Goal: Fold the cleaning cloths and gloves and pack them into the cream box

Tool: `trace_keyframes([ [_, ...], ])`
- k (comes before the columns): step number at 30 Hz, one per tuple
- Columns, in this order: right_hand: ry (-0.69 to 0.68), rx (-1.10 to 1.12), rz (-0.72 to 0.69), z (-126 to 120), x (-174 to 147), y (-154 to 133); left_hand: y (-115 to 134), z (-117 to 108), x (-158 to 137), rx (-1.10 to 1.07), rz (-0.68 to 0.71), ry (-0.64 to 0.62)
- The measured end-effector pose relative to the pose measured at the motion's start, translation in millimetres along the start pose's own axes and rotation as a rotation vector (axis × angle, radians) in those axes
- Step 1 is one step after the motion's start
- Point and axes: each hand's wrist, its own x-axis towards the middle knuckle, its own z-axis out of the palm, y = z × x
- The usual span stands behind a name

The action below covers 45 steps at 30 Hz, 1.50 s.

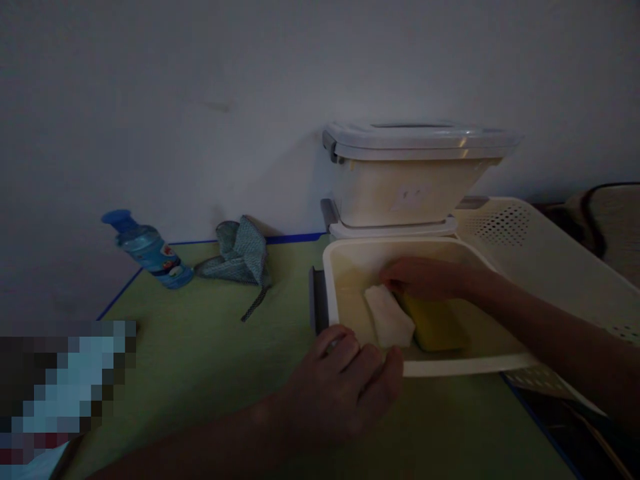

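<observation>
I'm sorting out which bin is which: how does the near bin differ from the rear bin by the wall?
The near bin stands open, while the rear bin has a lid on.
The near bin shows a white item and a yellow item inside; the rear bin's contents can't be made out.
The left hand is on the near bin's rim, whereas neither hand touches the rear bin.
Both bins are pale.

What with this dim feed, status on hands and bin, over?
Left hand at bin rim. Right hand inside, by yellow item, grip unclear. White item alongside.

Two hands (345, 380) (427, 278), one open bin (450, 367), one lidded box (380, 190), one bottle (156, 255)
</observation>
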Motion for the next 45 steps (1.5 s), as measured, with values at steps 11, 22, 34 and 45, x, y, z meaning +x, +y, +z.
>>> trace_keyframes([
  [11,0.066,-0.239,0.088,-12,-13,-16,0,1,0,-0.034,-0.034,-0.013],
  [22,0.654,-0.231,0.052,-41,-67,-128,-82,-7,-37,-0.040,-0.614,0.044],
  [34,0.451,-0.176,-0.364,23,-6,-212,-126,38,-94,-0.110,-0.843,-0.554],
  [45,0.547,0.201,-0.107,73,62,-174,-100,-9,-128,-0.463,-0.642,-0.428],
])
